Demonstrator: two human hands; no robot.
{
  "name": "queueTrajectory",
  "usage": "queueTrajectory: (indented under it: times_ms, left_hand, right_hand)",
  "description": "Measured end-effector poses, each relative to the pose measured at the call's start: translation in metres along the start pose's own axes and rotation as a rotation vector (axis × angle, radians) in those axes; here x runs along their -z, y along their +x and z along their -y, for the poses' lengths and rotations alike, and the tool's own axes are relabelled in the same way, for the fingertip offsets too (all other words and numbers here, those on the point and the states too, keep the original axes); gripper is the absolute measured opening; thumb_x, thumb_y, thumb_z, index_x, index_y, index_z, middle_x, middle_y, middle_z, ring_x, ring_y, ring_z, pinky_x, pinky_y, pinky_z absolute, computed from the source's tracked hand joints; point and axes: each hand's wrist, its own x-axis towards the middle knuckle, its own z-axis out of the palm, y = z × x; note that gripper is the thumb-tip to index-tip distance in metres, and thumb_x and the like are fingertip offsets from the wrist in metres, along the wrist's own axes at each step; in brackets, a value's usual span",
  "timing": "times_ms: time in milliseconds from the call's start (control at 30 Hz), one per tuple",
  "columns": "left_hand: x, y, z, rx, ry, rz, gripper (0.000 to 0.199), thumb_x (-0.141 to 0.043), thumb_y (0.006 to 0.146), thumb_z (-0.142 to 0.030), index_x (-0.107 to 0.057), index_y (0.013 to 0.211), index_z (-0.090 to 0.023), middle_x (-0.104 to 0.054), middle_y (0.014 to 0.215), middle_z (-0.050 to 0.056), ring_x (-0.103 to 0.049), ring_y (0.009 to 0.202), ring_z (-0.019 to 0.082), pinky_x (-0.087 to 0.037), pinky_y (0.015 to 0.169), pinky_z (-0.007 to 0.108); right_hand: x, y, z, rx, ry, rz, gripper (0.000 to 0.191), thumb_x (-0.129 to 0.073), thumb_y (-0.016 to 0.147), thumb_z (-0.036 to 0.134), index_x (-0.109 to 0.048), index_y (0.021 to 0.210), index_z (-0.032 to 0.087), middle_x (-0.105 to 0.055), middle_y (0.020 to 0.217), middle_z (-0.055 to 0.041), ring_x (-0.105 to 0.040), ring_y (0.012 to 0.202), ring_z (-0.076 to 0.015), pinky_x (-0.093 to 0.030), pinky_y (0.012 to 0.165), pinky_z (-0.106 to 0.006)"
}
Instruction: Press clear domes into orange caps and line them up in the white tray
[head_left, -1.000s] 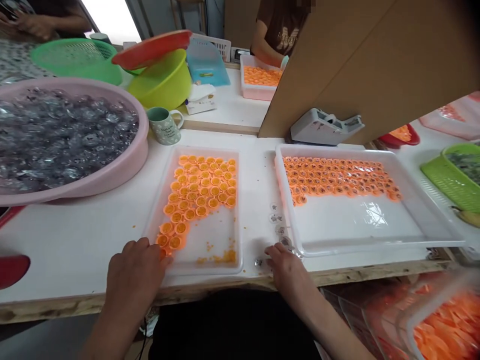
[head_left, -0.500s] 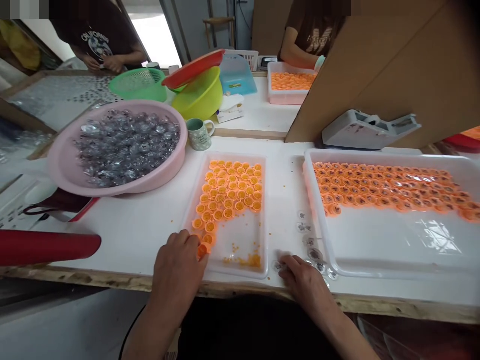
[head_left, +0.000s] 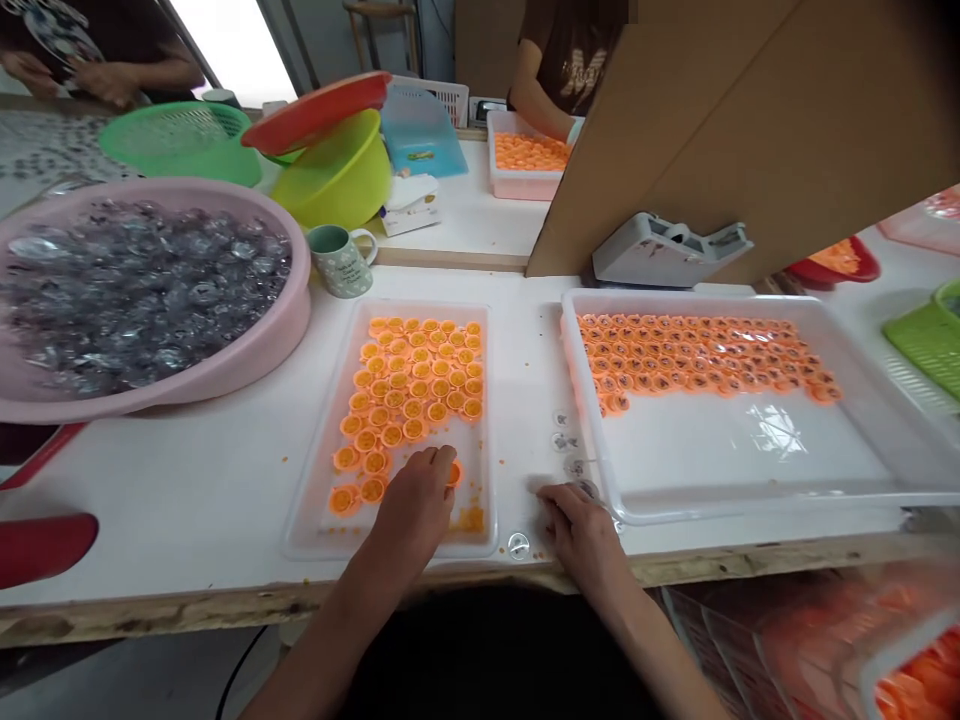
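One orange cup (head_left: 455,474) is gripped in the fingers of your left hand (head_left: 420,495), over the small tray (head_left: 492,440). Filled cups (head_left: 412,408) sit beyond and left of those fingers; loose yellow bits (head_left: 471,518) lie just to their near right. Your right hand (head_left: 585,530) is low at the surface (head_left: 225,480), fingers curled; whether they are open or closed cannot be determined. Noted: one clear disc (head_left: 518,545) nearer you, left of them, and more discs (head_left: 564,441) beyond, beside the large tray (head_left: 697,450).
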Motion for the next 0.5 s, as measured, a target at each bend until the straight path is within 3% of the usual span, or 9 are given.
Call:
queueTrajectory:
  times_ms: [100,233,500]
  left_hand:
    - [-0.005,0.004,0.008,-0.022,-0.087,0.001,0.034,-0.048,0.079,-0.006,-0.059,0.107,-0.020,-0.060,0.101,0.006,-0.055,0.099,0.022,-0.044,0.083,0.033]
    - [-0.006,0.003,0.006,-0.028,-0.203,-0.051,0.019,-0.050,0.075,-0.006,-0.060,0.084,-0.020,-0.058,0.093,0.005,-0.054,0.096,0.022,-0.045,0.086,0.035]
    - [-0.007,-0.012,-0.006,0.021,-0.533,-0.160,0.013,-0.063,0.067,-0.011,-0.058,0.075,-0.020,-0.061,0.077,0.000,-0.058,0.071,0.014,-0.047,0.063,0.024]
  right_hand:
    - [0.006,-0.004,0.008,0.002,-0.020,0.085,0.020,-0.046,0.088,0.014,-0.065,0.086,0.018,-0.064,0.084,-0.0060,-0.062,0.079,-0.0199,-0.047,0.072,-0.030]
    - [0.001,-0.009,0.024,0.072,-0.092,0.305,0.012,-0.051,0.085,0.014,-0.060,0.080,0.021,-0.061,0.082,-0.0021,-0.061,0.071,-0.0166,-0.043,0.063,-0.026]
    - [-0.018,-0.016,0.017,0.230,-0.323,0.180,0.017,-0.047,0.081,0.008,-0.053,0.074,0.022,-0.060,0.073,-0.0032,-0.058,0.061,-0.0181,-0.040,0.058,-0.029]
